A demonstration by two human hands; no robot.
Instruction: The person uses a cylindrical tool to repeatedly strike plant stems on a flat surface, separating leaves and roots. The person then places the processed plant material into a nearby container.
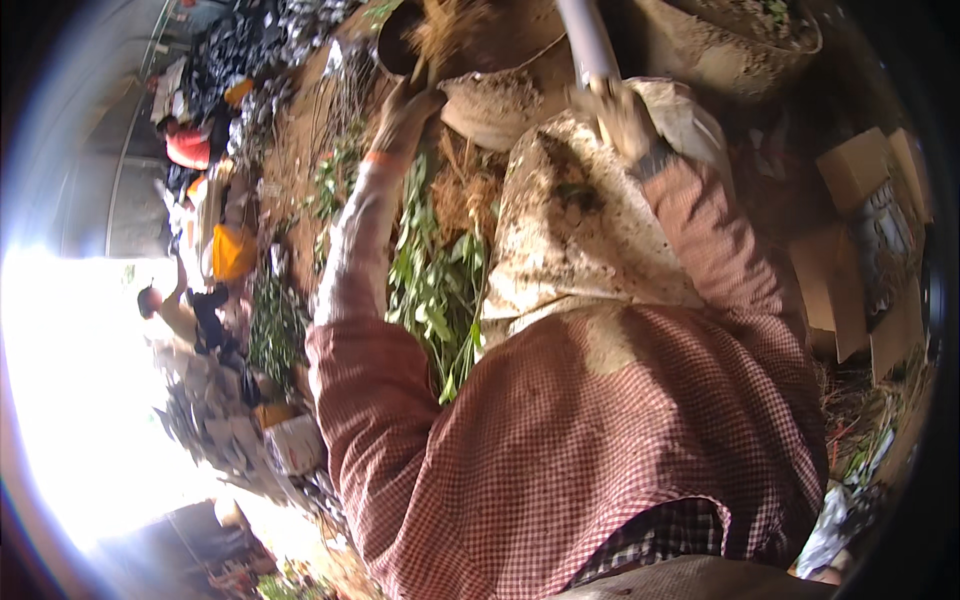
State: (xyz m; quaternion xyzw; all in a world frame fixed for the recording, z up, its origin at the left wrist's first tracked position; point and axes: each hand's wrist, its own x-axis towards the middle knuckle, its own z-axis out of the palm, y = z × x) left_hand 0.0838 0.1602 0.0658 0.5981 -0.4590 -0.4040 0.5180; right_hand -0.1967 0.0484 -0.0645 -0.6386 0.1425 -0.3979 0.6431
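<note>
My left hand (409,111) grips a bundle of plants by the stems, with its brown roots (442,34) blurred above the fingers. That bundle is over a dark round tub (394,49). My right hand (624,120), blurred and soil-coated, is closed around the lower end of a pale, smooth, rod-like object (587,37); its upper end is cut off by the frame. A soil-stained white sack (555,247) covers my lap. Beside it on the left lie leafy green seedlings (435,277) with tangled bare roots (461,187) at the tub end.
A soil-caked pale bag (491,109) sits against the tub. A wide soil-covered container (727,45) stands at upper right. An open cardboard box (825,277) is at right. Two people, one in a red top (187,146), are at left near more leafy plants (274,330) and a yellow bag (231,251).
</note>
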